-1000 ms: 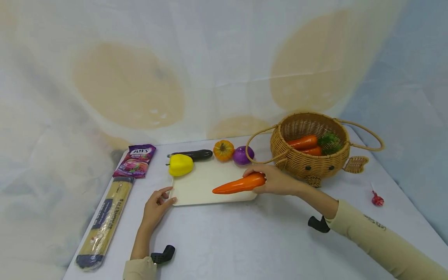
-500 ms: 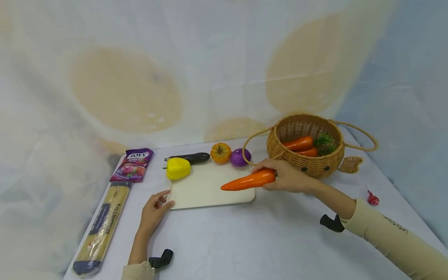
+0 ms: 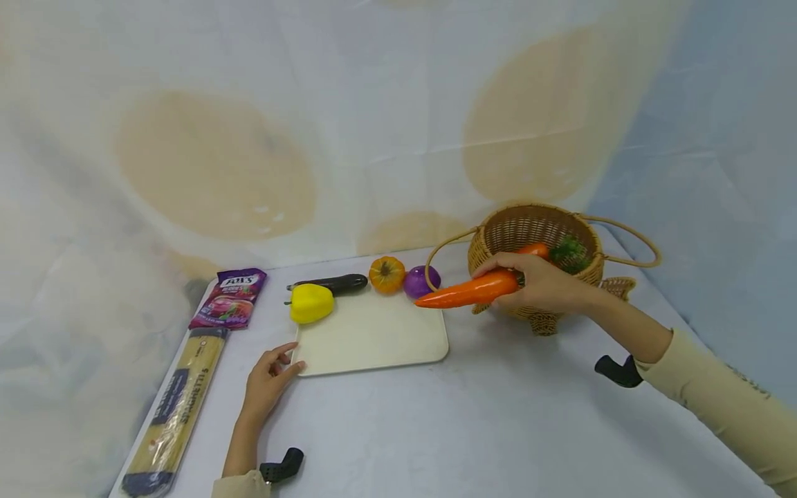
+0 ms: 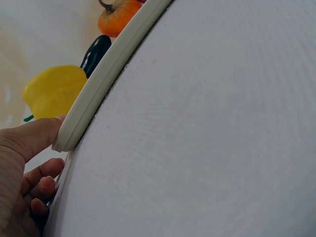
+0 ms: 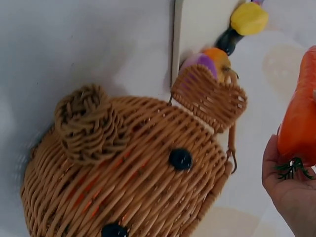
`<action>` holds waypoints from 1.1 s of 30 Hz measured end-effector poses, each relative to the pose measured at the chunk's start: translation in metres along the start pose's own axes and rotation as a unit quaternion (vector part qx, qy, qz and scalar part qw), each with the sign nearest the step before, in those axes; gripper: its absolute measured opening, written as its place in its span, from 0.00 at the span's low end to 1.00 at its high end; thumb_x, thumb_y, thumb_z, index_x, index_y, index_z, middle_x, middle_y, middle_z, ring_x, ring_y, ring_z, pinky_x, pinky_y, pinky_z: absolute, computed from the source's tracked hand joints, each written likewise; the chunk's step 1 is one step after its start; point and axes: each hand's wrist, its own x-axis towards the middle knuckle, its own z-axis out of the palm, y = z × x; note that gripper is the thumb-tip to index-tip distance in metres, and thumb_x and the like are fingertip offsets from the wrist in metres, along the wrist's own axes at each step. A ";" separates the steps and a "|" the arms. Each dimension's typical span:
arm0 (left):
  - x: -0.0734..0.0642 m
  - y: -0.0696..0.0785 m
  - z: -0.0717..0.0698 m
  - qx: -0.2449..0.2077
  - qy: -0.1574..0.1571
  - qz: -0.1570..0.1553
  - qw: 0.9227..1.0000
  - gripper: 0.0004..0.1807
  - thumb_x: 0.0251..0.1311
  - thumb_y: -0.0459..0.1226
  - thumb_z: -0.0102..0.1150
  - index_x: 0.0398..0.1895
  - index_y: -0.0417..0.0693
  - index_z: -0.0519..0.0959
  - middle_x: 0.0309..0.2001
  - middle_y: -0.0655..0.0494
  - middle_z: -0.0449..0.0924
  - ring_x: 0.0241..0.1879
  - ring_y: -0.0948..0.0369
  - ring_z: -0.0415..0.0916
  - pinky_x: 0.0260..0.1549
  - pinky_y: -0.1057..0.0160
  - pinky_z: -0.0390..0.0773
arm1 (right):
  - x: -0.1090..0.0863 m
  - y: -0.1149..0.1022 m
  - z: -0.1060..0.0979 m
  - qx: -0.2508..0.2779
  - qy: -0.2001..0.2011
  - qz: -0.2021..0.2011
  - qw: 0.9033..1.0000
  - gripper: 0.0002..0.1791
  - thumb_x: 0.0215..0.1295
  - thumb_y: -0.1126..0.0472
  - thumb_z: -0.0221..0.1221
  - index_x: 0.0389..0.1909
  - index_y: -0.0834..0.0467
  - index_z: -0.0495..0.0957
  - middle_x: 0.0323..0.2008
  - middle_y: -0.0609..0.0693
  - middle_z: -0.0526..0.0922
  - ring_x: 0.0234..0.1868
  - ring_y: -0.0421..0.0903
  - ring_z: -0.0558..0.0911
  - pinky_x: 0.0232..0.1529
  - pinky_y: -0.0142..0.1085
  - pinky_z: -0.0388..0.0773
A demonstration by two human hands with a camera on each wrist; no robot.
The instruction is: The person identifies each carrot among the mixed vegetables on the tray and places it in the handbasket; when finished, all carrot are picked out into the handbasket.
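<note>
My right hand point(image 3: 542, 285) grips an orange carrot point(image 3: 467, 292) by its thick end, with the tip pointing left. The hand and carrot are raised in front of a wicker basket point(image 5: 163, 136), hiding part of it in the head view. Inside the basket lie more carrots point(image 3: 533, 250) and some green leaves point(image 3: 568, 253). At the near left corner of a cream tray point(image 3: 373, 339), my left hand point(image 3: 264, 380) holds the edge, thumb over the rim and fingers curled beside it. A yellow bell pepper point(image 3: 311, 303) sits at the tray's far left corner.
An eggplant point(image 3: 347, 283), a small orange pumpkin point(image 3: 387, 274) and a purple onion point(image 3: 417, 283) line the tray's far side. The basket's loop handle point(image 3: 436, 250) stretches toward the onion. To the left lie a purple candy bag point(image 3: 229, 299) and a spaghetti pack point(image 3: 177, 413).
My right hand has carried the carrot rightward and up, from over the tray to in front of the basket. The left hand keeps its place at the tray's corner while the view shifts slightly.
</note>
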 end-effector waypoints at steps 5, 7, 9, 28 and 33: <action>0.000 -0.002 -0.001 0.000 0.000 -0.002 1.000 0.26 0.62 0.50 0.66 0.62 0.57 0.78 0.44 0.53 0.72 0.37 0.58 0.63 0.36 0.64 0.63 | 0.000 0.006 -0.015 0.004 0.014 -0.001 1.000 0.24 0.58 0.64 0.68 0.56 0.50 0.78 0.52 0.53 0.78 0.46 0.53 0.74 0.46 0.44 0.72; -0.001 -0.002 -0.001 0.001 -0.001 -0.003 1.000 0.26 0.62 0.50 0.66 0.62 0.57 0.78 0.44 0.52 0.72 0.37 0.58 0.63 0.36 0.64 0.63 | -0.001 0.009 -0.021 0.003 0.019 0.002 1.000 0.24 0.58 0.64 0.68 0.56 0.50 0.78 0.51 0.53 0.79 0.47 0.53 0.73 0.47 0.44 0.72; -0.001 -0.002 0.000 0.002 -0.001 -0.006 1.000 0.26 0.61 0.50 0.66 0.62 0.57 0.78 0.44 0.52 0.71 0.37 0.58 0.63 0.36 0.64 0.63 | -0.002 0.011 -0.028 -0.002 0.020 0.011 1.000 0.23 0.59 0.63 0.68 0.56 0.50 0.78 0.52 0.53 0.78 0.47 0.53 0.73 0.47 0.44 0.72; -0.001 -0.002 0.000 0.006 0.000 0.003 1.000 0.25 0.62 0.48 0.66 0.62 0.56 0.78 0.43 0.52 0.71 0.37 0.59 0.63 0.35 0.65 0.64 | 0.005 0.031 -0.083 0.001 0.027 0.069 0.997 0.26 0.64 0.63 0.65 0.64 0.58 0.72 0.55 0.59 0.76 0.46 0.51 0.75 0.43 0.39 0.76; 0.000 -0.001 0.000 0.006 0.000 0.005 1.000 0.25 0.62 0.48 0.66 0.63 0.56 0.77 0.43 0.52 0.71 0.37 0.59 0.62 0.35 0.65 0.63 | 0.008 0.042 -0.093 0.001 0.026 0.094 0.995 0.28 0.63 0.63 0.65 0.64 0.59 0.72 0.55 0.59 0.76 0.46 0.50 0.76 0.45 0.40 0.76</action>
